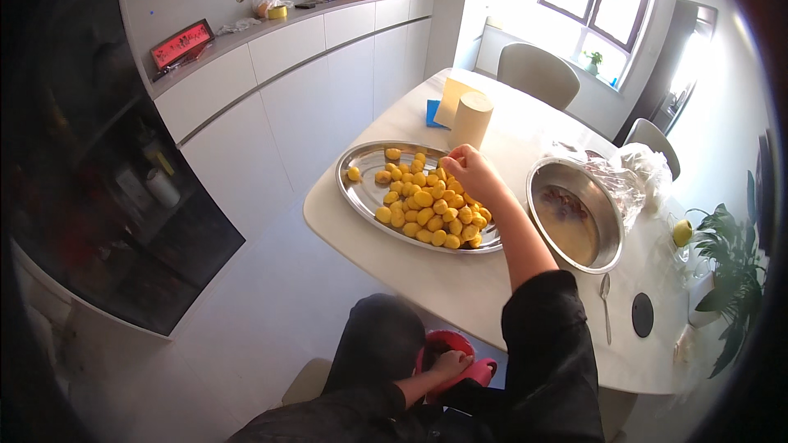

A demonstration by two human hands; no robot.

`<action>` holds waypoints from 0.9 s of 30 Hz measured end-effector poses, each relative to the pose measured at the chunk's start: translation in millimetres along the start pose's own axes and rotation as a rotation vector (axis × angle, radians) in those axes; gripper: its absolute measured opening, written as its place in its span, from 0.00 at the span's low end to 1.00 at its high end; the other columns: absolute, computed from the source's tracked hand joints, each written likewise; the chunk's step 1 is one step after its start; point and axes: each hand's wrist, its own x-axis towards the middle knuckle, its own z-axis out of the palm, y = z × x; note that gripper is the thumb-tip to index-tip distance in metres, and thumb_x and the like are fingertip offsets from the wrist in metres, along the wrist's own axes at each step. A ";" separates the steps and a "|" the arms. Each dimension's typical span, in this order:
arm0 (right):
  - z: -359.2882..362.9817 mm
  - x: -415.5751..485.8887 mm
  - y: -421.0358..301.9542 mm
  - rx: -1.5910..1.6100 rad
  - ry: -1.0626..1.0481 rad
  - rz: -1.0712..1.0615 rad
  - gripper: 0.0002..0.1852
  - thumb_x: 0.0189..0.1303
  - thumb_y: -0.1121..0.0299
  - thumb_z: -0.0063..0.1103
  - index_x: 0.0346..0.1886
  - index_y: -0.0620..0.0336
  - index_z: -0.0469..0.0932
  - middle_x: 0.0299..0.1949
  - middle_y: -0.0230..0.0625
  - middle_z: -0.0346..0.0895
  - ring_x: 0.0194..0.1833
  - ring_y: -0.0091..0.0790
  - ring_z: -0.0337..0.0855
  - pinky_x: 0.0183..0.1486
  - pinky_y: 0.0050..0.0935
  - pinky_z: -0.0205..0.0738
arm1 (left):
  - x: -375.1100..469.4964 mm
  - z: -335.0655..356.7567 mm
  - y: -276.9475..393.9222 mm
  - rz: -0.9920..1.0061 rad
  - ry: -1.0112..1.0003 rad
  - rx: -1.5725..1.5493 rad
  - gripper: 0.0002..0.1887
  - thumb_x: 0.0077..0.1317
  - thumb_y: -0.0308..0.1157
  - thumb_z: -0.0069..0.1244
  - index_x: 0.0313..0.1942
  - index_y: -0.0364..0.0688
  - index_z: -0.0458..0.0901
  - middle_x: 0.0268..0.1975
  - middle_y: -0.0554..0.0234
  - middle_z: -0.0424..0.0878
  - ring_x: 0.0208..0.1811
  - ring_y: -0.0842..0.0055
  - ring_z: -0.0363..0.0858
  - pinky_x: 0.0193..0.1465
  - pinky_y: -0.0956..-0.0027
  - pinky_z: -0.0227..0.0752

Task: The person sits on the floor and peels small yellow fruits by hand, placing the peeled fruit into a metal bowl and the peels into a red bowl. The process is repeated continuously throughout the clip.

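Observation:
My right hand (pixel 469 166) reaches over the oval stainless steel tray (pixel 363 194), its fingers bent together above the far side of a heap. That heap consists of many yellow, rounded pieces that look like peeled chestnuts (pixel 425 199). Whether the fingertips hold one is hard to see. Low between my knees, my left hand (pixel 452 364) rests over a red bucket (pixel 452 339) with a pink rim piece beside it. Its fingers point into the bucket, and their grip is hidden. To the right of my forearm stands a steel basin (pixel 542 212) of cloudy water with dark brown pieces (pixel 565 203).
Behind the tray stand a paper roll (pixel 473 120) and a blue packet (pixel 436 114). Clear plastic bags (pixel 634 175) lie past the basin. A spoon (pixel 606 307), a black round disc (pixel 642 315) and a potted plant (pixel 723 283) are at the table's right.

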 end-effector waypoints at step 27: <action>-136.4 -78.5 133.4 -0.822 -0.056 0.269 0.19 0.46 0.71 0.66 0.43 0.55 0.72 0.48 0.39 0.71 0.55 0.42 0.70 0.56 0.37 0.67 | -1.4 -19.9 -4.2 0.194 0.043 0.108 0.17 0.66 0.42 0.40 0.39 0.40 0.80 0.38 0.47 0.82 0.43 0.54 0.80 0.47 0.56 0.71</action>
